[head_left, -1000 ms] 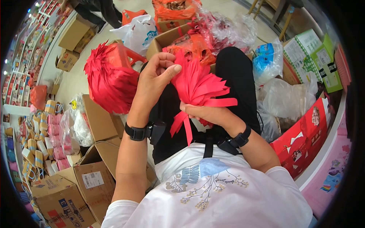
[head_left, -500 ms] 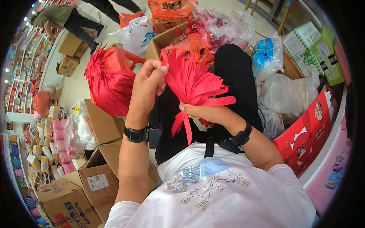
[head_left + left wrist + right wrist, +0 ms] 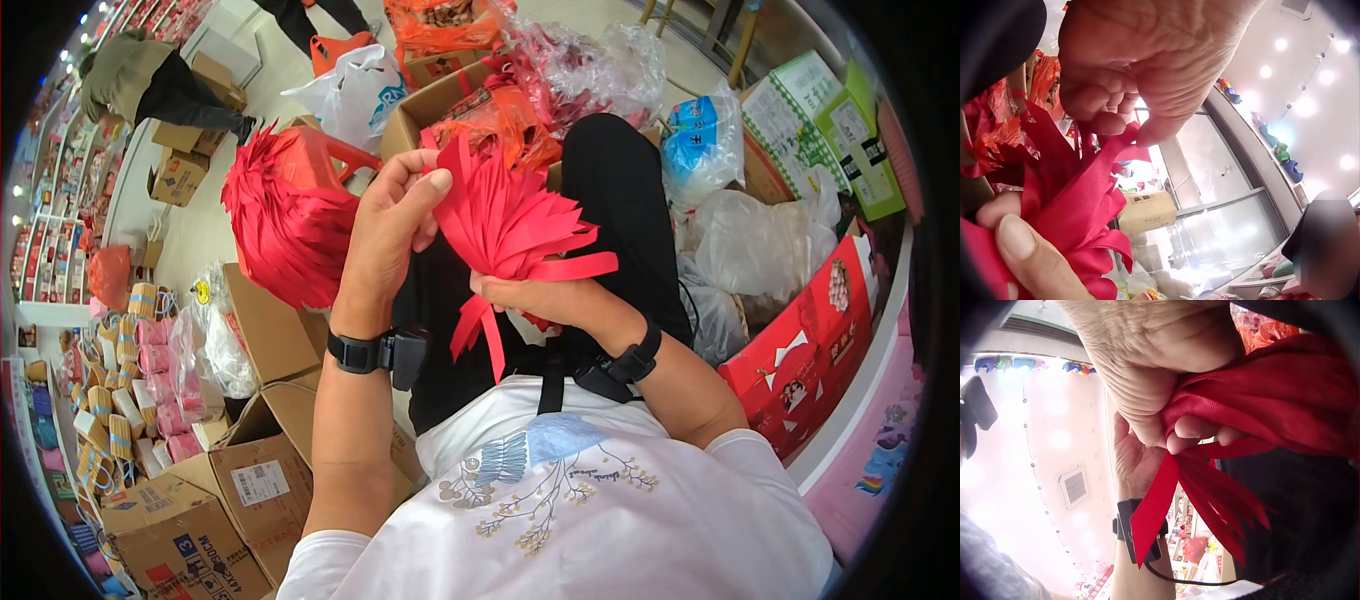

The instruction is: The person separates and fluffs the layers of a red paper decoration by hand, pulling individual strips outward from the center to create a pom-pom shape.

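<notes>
A fanned bundle of red ribbon strips [image 3: 515, 215] is held over the lap in the head view. My right hand [image 3: 550, 300] grips it around its gathered lower part, with short tails [image 3: 1154, 509] hanging out below the fist in the right wrist view. My left hand [image 3: 395, 215] is at the bundle's upper left edge. In the left wrist view its thumb and fingers pinch the end of one strip [image 3: 1094, 175]. A larger mass of red strips [image 3: 285, 225] is beside the left forearm, draped over a red plastic container [image 3: 315, 155].
Ahead of the knees is a cardboard box [image 3: 405, 120] with orange plastic bags [image 3: 510, 125]. Opened cartons [image 3: 180, 530] stand at lower left. Clear bags [image 3: 765, 245] and a red printed box [image 3: 810, 350] lie to the right. A person in dark trousers [image 3: 180, 95] bends near the shelves.
My left hand has shifted slightly left and drawn a strip out from the bundle's edge. My right hand keeps its grip. A bending person has come into view at upper left.
</notes>
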Demonstrator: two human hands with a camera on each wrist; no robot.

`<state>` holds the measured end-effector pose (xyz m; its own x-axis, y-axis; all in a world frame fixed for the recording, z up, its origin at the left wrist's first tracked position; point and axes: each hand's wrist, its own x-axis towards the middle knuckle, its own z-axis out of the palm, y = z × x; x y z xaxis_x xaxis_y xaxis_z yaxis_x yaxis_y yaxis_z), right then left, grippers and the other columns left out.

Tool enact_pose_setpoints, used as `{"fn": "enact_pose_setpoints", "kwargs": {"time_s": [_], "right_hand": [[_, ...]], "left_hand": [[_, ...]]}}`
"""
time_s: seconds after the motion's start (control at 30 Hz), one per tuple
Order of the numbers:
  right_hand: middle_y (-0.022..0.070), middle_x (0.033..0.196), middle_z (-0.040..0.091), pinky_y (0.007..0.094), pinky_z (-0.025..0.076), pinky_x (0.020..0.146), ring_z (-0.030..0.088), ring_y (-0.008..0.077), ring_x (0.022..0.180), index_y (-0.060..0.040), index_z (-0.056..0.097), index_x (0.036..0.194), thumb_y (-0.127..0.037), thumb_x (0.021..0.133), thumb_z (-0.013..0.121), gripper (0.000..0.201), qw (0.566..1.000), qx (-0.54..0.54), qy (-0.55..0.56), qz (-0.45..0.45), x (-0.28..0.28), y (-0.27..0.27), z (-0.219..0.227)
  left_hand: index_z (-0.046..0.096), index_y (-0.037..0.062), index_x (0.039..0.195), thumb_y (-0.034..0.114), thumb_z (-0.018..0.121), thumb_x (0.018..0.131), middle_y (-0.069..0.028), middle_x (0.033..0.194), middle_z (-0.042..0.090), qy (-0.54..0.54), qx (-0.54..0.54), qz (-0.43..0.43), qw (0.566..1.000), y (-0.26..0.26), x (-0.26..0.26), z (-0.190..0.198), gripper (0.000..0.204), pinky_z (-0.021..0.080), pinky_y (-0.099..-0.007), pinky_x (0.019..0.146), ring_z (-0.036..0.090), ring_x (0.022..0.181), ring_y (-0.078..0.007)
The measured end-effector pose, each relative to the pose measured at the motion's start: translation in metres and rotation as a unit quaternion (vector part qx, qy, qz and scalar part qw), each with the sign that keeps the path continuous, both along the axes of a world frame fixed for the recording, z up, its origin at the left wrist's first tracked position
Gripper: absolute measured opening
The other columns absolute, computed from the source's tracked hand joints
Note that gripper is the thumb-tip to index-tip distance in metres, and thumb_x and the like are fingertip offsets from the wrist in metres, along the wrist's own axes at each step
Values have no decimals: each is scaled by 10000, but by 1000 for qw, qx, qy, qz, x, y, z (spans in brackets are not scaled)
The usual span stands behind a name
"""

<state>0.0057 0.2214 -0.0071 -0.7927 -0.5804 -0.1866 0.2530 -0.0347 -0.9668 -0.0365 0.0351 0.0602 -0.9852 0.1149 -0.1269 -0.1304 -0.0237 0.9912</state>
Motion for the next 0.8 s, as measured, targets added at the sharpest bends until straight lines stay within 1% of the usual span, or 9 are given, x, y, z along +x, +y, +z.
{"fn": "enact_pose_setpoints", "kwargs": {"time_s": [0.1, 0.2, 0.3, 0.4, 0.57, 0.67, 0.8], "right_hand": [[-37, 701, 588, 237, 460, 585, 558, 54, 624, -91, 646, 880, -187, 907, 638, 100, 1000, 2, 2, -2, 1, 0, 0], [-37, 701, 590, 239, 461, 588, 561, 55, 625, -89, 647, 880, -184, 910, 641, 99, 1000, 0, 5, -3, 0, -2, -6], [-36, 701, 592, 241, 465, 593, 567, 56, 629, -88, 648, 883, -185, 911, 647, 102, 1000, -8, 10, -4, 1, -3, -8], [-34, 706, 600, 243, 471, 599, 575, 59, 635, -87, 652, 887, -187, 910, 653, 103, 1000, -8, 13, -3, 1, -2, -7], [-29, 713, 615, 242, 476, 597, 583, 64, 628, -89, 657, 896, -215, 910, 666, 127, 1000, 5, 18, -7, 1, -2, -8], [-32, 705, 613, 233, 467, 580, 572, 57, 606, -100, 658, 876, -269, 912, 691, 176, 1000, 2, -7, -11, 0, 0, -1], [-38, 687, 605, 220, 450, 553, 556, 46, 586, -108, 660, 813, -320, 898, 731, 239, 996, 3, -84, -18, -2, 4, -3]], "left_hand": [[555, 24, 1227, 223, 721, 913, 50, 823, 570, 4, -19, -18, 1000, 0, 0, 0, 407, 289, -181, 471, 421, 557, -6], [601, 64, 1188, 264, 709, 918, 73, 810, 551, 11, -41, -39, 998, -1, -2, -1, 353, 276, -173, 483, 427, 581, 3], [626, 64, 1173, 268, 719, 913, 83, 781, 538, 9, -90, -27, 996, 4, 1, 7, 343, 262, -178, 487, 413, 578, 2], [658, 71, 1126, 280, 729, 906, 87, 751, 529, 12, -124, -30, 992, 3, -4, 3, 312, 257, -180, 491, 404, 571, -1], [677, 80, 1049, 271, 717, 917, 88, 721, 522, 10, -126, -20, 992, 3, -2, 1, 236, 267, -184, 488, 404, 567, -5], [682, 65, 1042, 249, 702, 931, 76, 739, 547, 20, -108, 2, 994, -1, 6, 0, 216, 285, -185, 498, 413, 579, -10], [685, 56, 1021, 228, 682, 949, 52, 740, 566, 30, -74, 43, 996, -9, 27, 0, 187, 315, -189, 487, 430, 562, -23]]}}
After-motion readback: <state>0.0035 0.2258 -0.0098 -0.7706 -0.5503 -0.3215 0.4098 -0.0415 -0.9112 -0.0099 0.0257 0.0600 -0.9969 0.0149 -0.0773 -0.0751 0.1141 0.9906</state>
